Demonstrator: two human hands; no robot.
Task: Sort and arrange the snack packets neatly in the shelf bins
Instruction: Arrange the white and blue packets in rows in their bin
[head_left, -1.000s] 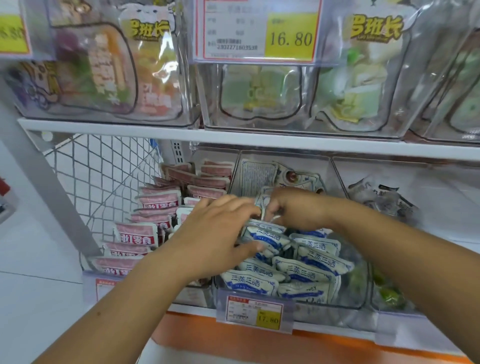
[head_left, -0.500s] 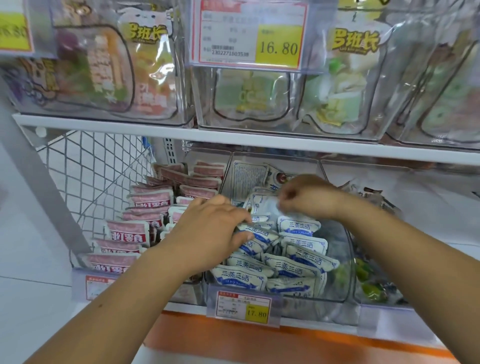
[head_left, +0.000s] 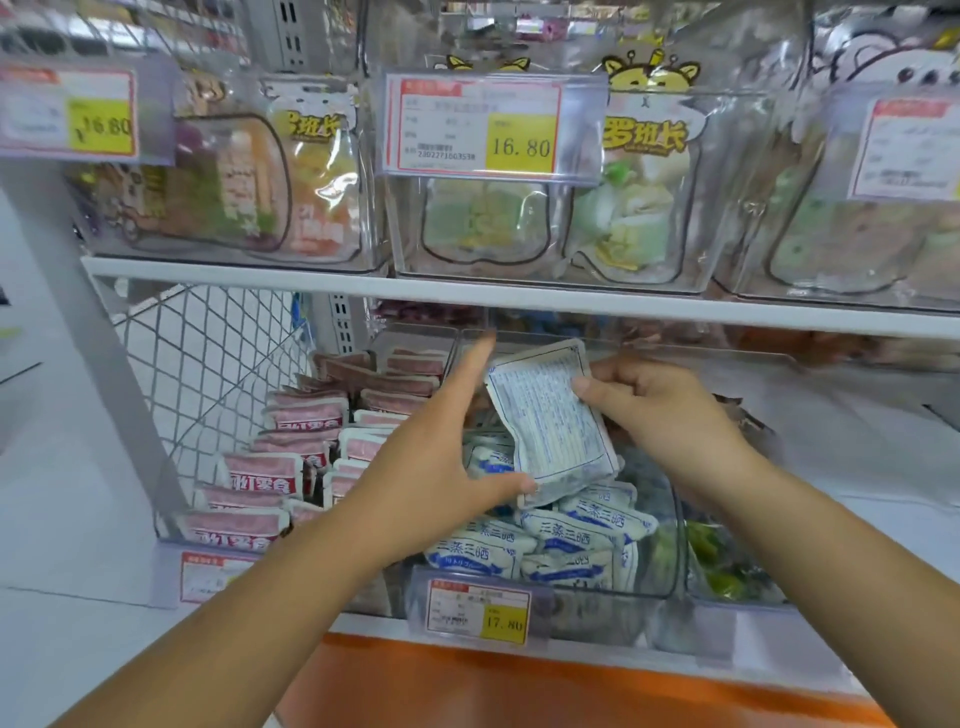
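Note:
A white snack packet (head_left: 550, 421) with its printed back facing me is held above the middle clear bin (head_left: 670, 561) on the lower shelf. My right hand (head_left: 670, 410) grips its right edge. My left hand (head_left: 436, 467) supports its lower left corner with the thumb, its fingers stretched up along the left side. Below lie several blue-and-white packets (head_left: 566, 535) stacked in rows in that bin. The bin to the left holds rows of pink packets (head_left: 270, 473).
A white shelf board (head_left: 467, 296) runs just above my hands. Clear bins of large snack bags (head_left: 623, 197) with price tags (head_left: 478, 127) stand on it. A wire mesh side panel (head_left: 208, 364) closes the left end. A bin with green packets (head_left: 717, 561) sits at the right.
Both hands rose out of the blue-and-white stack, and a packet has been lifted and turned with its back toward me. The camera has tilted up.

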